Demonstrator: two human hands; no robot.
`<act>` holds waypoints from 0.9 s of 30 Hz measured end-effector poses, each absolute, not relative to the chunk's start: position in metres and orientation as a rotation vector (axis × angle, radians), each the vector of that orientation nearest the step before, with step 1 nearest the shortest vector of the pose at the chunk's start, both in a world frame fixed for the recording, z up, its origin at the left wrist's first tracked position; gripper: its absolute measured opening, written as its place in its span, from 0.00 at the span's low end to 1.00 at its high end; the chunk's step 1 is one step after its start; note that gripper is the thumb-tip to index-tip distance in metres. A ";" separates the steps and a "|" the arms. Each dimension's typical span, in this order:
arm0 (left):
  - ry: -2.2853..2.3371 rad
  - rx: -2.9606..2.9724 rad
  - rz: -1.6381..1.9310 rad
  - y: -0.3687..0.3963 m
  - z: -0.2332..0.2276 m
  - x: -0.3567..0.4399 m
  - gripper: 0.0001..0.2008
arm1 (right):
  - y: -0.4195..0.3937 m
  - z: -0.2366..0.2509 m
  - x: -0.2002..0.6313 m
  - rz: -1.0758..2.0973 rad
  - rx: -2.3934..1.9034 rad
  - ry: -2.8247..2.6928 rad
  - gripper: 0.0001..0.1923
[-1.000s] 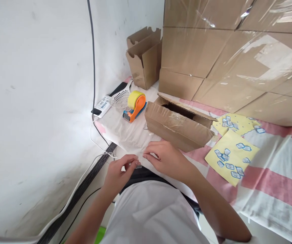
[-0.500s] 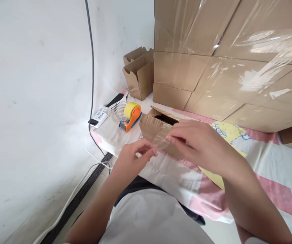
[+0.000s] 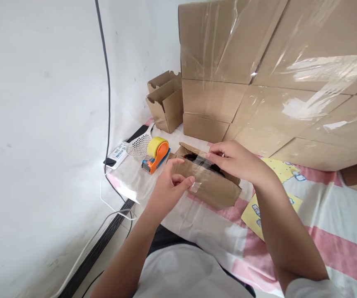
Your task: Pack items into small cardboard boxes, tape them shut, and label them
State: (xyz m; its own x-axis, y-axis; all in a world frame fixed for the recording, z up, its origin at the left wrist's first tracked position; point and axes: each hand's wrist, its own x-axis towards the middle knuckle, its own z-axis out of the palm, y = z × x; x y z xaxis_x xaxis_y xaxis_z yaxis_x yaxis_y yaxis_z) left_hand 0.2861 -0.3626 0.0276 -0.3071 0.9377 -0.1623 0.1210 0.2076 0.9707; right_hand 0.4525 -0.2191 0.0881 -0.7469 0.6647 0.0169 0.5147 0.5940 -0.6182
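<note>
A small cardboard box (image 3: 214,188) lies on the cloth in front of me, its top slot partly open with something dark inside. A strip of clear tape (image 3: 201,173) runs across its near flap and over the slot. My right hand (image 3: 236,159) is closed, pinching the tape's far end above the opening. At the near end, my left hand (image 3: 172,184) has its thumb at the tape against the box front, other fingers curled and the index finger stretched over the box's left end. A tape dispenser (image 3: 157,154), orange with a yellow roll, sits just left of the box.
A white slotted skimmer (image 3: 140,144) and a black-and-white labelled package (image 3: 119,154) lie by the wall. Open cardboard boxes (image 3: 167,105) stand at the back. A film-wrapped stack of cartons (image 3: 243,99) rises behind. Cables (image 3: 107,87) hang along the wall at left.
My hands have moved from in front of the box onto it. The tape, stretched between my fingers before, now lies over the near flap. My right hand has shifted to the far side.
</note>
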 end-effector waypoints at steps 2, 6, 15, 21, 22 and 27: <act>1.658 1.000 1.219 -0.358 0.026 0.287 0.27 | -0.216 0.085 0.451 0.897 -0.990 -2.558 0.19; 1.754 1.026 1.192 -0.351 0.021 0.292 0.23 | -0.206 0.074 0.449 0.935 -1.055 -2.580 0.18; 1.922 1.104 1.008 -0.350 0.029 0.295 0.16 | -0.207 0.052 0.438 0.725 -1.225 -2.719 0.20; 2.124 1.310 0.672 -0.343 0.047 0.290 0.13 | -0.197 0.051 0.445 0.618 -1.520 -2.561 0.21; 2.171 1.342 0.627 -0.343 0.047 0.290 0.13 | -0.193 0.048 0.448 0.679 -1.542 -2.523 0.25; 2.393 1.458 0.576 -0.357 0.028 0.296 0.17 | -0.183 0.030 0.456 1.028 -1.426 -2.471 0.23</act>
State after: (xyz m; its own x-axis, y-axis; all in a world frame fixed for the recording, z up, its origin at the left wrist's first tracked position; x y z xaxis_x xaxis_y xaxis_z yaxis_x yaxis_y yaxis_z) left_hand 0.2958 -0.3567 0.0282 -0.4515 0.8918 -0.0309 0.7802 0.4113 0.4713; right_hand 0.4556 -0.1825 0.0298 -0.5532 0.8009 -0.2293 0.7271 0.3299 -0.6020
